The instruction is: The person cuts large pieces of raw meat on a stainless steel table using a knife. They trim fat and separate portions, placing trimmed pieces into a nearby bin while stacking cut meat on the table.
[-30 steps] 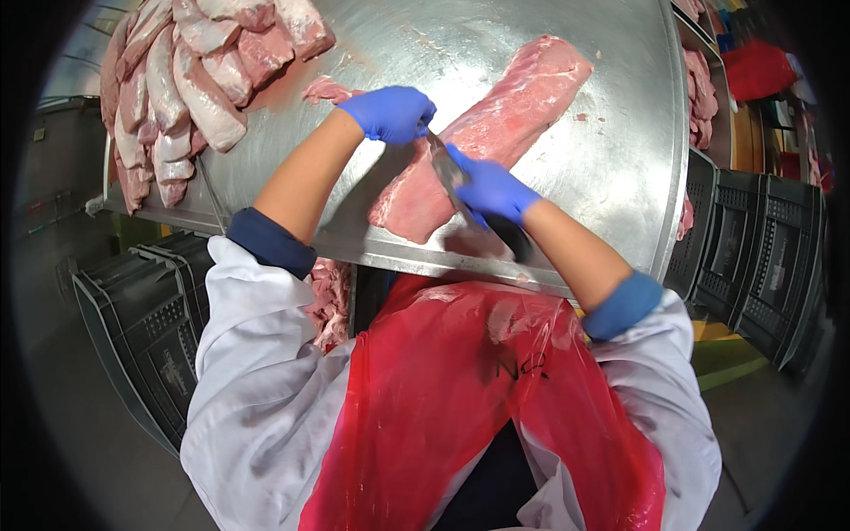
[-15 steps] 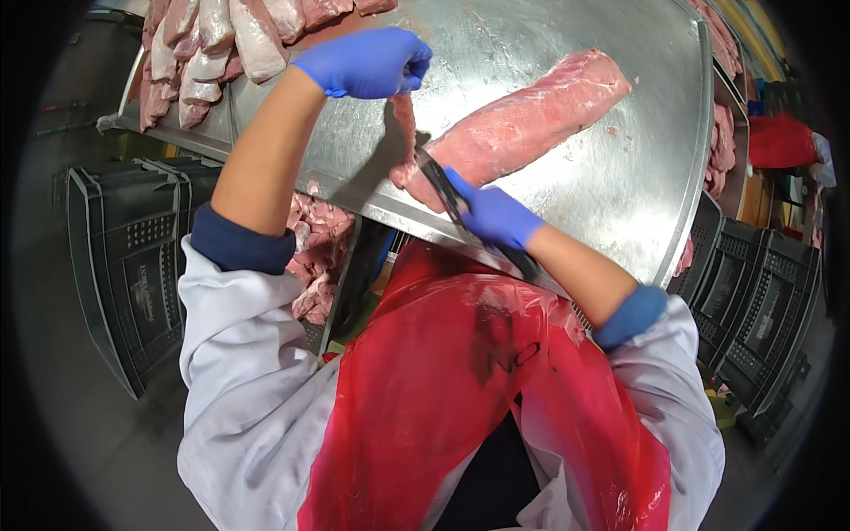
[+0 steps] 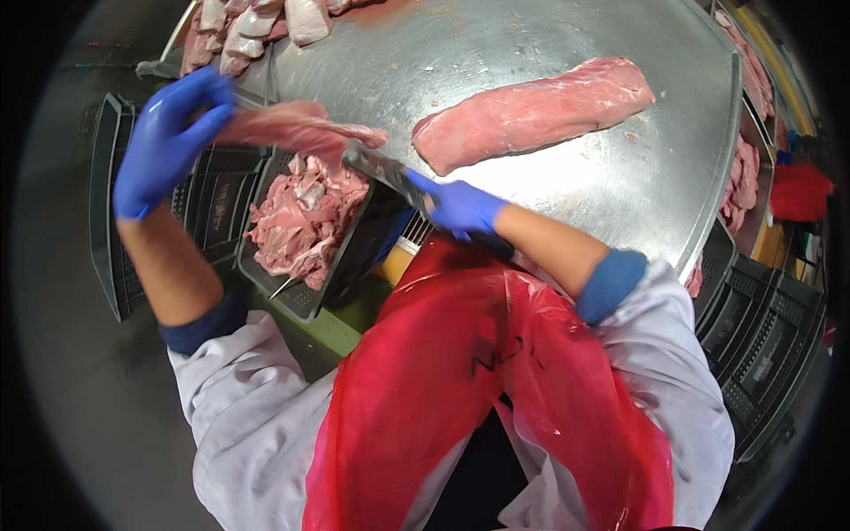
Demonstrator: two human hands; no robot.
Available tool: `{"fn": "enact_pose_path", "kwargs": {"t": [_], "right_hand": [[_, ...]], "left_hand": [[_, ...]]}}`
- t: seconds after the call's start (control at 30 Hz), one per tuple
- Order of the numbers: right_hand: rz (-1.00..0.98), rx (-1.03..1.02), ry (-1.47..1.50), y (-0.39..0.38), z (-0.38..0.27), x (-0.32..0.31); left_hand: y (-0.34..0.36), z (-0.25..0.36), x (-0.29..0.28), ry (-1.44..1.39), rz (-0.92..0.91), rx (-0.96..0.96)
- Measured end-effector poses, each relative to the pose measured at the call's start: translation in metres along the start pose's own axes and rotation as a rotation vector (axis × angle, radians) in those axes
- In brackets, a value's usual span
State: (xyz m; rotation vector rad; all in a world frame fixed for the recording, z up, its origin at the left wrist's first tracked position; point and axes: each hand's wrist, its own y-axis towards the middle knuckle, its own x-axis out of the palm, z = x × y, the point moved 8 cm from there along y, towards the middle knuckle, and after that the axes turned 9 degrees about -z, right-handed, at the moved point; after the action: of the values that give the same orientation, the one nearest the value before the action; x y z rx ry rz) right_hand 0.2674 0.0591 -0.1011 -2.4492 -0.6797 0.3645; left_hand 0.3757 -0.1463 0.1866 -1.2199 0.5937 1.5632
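Note:
My left hand (image 3: 173,146), in a blue glove, is raised at the left with its fingers closed on a long strip of meat (image 3: 292,126). The strip is smeared by motion and stretches rightward above a crate of meat trimmings (image 3: 305,221). In my right hand (image 3: 465,209), also blue-gloved, is a knife (image 3: 388,171). Its tip end points left, close to the strip's free end; I cannot tell whether they touch. A large pink piece of boneless loin (image 3: 536,113) lies on the metal table (image 3: 611,190), apart from both hands.
Several pieces of meat (image 3: 252,35) are heaped at the table's far left. More meat (image 3: 742,181) lies beyond the right edge. Dark plastic crates (image 3: 757,341) stand at the right, and another crate (image 3: 111,203) at the left. A red apron (image 3: 460,372) covers my front.
My left hand has swung left and toward me with the strip, off the table and over the crate. My right hand has shifted slightly left with the knife. The loin now lies apart from the strip.

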Motion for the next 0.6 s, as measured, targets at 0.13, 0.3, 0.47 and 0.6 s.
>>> {"fn": "enact_pose_path", "kwargs": {"t": [0.13, 0.3, 0.47, 0.6], "right_hand": [[-0.001, 0.017, 0.219, -0.060, 0.031, 0.007], [0.906, -0.042, 0.386, -0.113, 0.131, -0.125], [1.218, -0.133, 0.601, -0.180, 0.204, -0.212], [1.264, 0.039, 0.593, -0.201, 0.237, -0.270]], "left_hand": [[-0.123, -0.082, -0.011, -0.325, 0.232, -0.375], [-0.177, -0.187, 0.074, -0.368, 0.159, -0.520], [-0.154, -0.282, 0.222, 0.082, -0.174, -0.600], [-0.001, -0.184, 0.269, -0.223, -0.057, -0.161]]}}
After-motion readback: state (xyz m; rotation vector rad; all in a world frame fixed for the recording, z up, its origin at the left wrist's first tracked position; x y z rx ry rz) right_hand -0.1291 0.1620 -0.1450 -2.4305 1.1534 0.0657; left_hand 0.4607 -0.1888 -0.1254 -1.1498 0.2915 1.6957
